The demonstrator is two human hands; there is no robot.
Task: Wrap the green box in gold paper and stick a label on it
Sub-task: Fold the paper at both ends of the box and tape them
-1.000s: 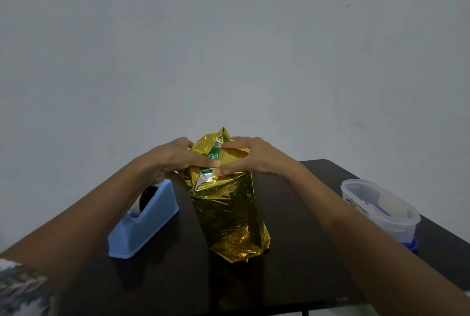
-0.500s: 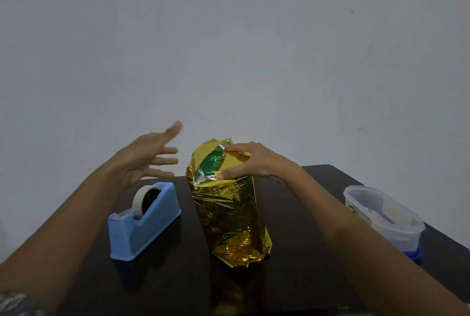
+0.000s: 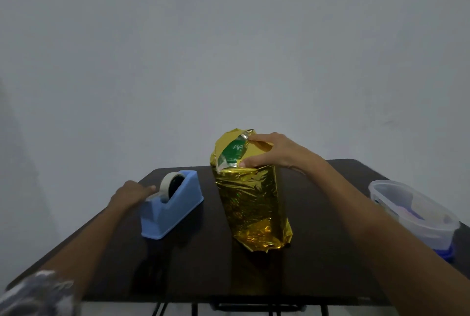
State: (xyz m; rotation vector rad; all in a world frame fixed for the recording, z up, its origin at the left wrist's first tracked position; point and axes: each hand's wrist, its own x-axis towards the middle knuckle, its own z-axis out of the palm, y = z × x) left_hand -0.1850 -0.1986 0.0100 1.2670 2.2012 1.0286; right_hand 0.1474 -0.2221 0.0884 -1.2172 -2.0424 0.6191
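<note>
The green box stands upright mid-table, wrapped in crinkled gold paper. Only a patch of green shows at the open top fold. My right hand grips the top of the box, thumb on the front and fingers over the folded paper flaps. My left hand is beside the near end of the blue tape dispenser, with a fingertip touching the tape by the roll. I see no label.
The dark table stands against a plain grey wall. A clear plastic container with a blue base sits at the right edge, with things inside that are too blurred to identify. The table's front edge is close to me.
My left hand left the top of the box, swung out to the left and came down at the tape dispenser. My right hand stayed on the top fold.
</note>
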